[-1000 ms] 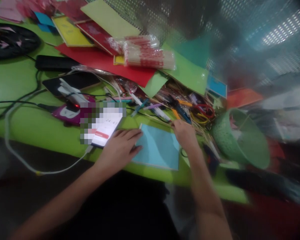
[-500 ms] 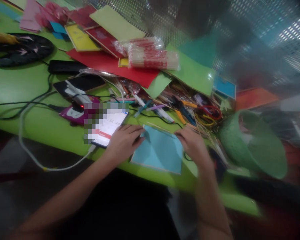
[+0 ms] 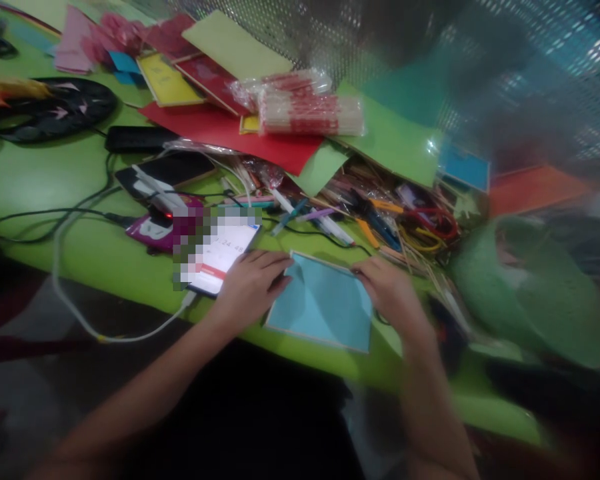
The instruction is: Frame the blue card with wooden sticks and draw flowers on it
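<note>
— In the head view, where is the light blue, nearly square paper sheet (image 3: 325,303)?

— Lower centre of the frame. It lies flat on the bright green table (image 3: 80,247), just inside the table's near edge.

— Which way does it point?

— It is nearly square, so it has no clear long axis. Its near edge follows the table edge and drops slightly toward the right. Its far left corner points to the top of the frame, at the heap of pens and thin sticks (image 3: 380,220).

— And the hands?

— The left hand (image 3: 253,283) lies flat and spread on the sheet's left edge, fingers pointing right. It is just beside a white-screened phone (image 3: 220,257). The right hand (image 3: 387,290) rests on the far right corner with its fingers bent. I cannot tell whether it pinches the paper or only presses it.

— Anything to the right?

— A blurred green speckled bucket (image 3: 525,287), tipped on its side.
</note>
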Motion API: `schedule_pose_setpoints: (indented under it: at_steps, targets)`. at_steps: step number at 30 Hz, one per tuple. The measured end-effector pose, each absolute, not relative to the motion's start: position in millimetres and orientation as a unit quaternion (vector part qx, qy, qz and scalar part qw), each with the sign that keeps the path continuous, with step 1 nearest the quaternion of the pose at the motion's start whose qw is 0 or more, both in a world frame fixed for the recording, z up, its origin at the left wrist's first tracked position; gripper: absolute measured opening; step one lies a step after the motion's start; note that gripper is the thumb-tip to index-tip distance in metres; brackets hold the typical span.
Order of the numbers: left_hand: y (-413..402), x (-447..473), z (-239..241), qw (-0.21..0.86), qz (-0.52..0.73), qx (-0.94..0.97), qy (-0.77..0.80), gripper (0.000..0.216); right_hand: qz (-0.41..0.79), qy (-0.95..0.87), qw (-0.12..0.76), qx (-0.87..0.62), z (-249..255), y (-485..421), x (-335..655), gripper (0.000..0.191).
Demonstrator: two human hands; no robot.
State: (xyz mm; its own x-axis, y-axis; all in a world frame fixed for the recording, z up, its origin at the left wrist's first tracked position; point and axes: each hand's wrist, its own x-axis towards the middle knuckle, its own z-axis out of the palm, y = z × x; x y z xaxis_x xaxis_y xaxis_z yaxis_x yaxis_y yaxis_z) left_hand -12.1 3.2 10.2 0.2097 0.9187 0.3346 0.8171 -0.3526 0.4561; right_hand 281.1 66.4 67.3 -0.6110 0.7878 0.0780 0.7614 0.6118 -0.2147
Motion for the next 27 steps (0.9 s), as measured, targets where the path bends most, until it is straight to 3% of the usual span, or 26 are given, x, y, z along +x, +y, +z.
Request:
schedule_pose_setpoints:
  at_steps: [27]
  targets:
    - [3.7, -12.5, 8.0, 0.048, 0.189, 0.81, 0.553, 0.047, 0.054, -0.886, 0.078, -0.453, 60.7, 71.8, 275.4, 0.02]
